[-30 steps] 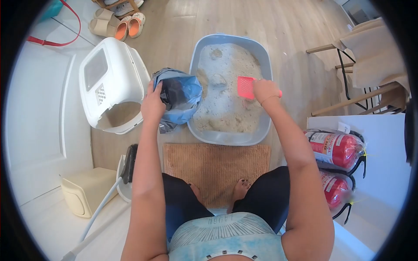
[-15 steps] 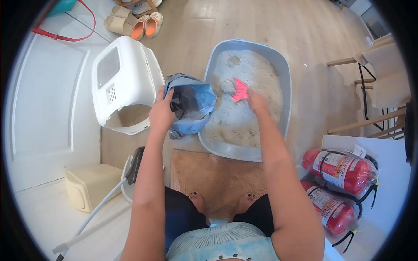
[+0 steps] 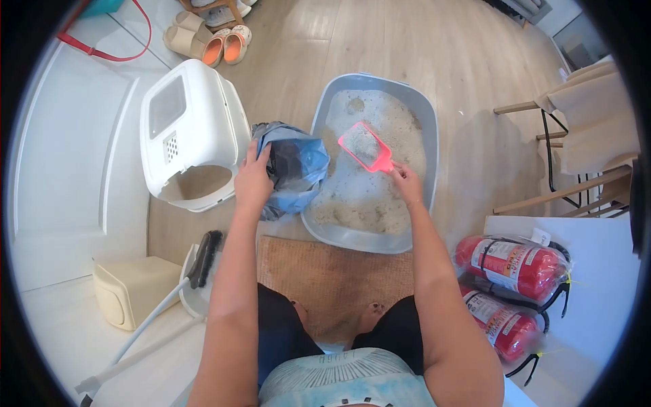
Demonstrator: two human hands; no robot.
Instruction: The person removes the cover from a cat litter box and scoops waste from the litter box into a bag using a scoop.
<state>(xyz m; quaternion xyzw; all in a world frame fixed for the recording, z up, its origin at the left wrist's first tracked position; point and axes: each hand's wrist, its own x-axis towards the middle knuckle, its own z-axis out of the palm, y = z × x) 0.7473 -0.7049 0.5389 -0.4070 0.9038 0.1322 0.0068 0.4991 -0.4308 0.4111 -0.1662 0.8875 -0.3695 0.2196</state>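
Observation:
My right hand (image 3: 407,182) grips the handle of a pink litter scoop (image 3: 384,160), held over the grey litter box (image 3: 434,136). A mound of pale grey litter (image 3: 361,144) fills the scoop's bowl. Sandy litter (image 3: 380,210) covers the floor of the box, with a round clump near its far end. At the box's left side, my left hand (image 3: 253,178) pinches the rim of a blue-grey plastic bag (image 3: 298,197). The bag's mouth faces up, and its inside looks dark.
A white litter box hood (image 3: 196,95) sits left of the bag. Orange clogs (image 3: 224,46) stand at the back left. A broom (image 3: 205,258) and a cream bin (image 3: 135,292) lie near left. Red fire extinguishers (image 3: 515,268) are at right, and a brown mat (image 3: 325,271) lies underfoot.
The scoop has turned from tilted on its side to lying level, now loaded with litter and lifted. My left hand still holds the bag. The whole view has shifted slightly.

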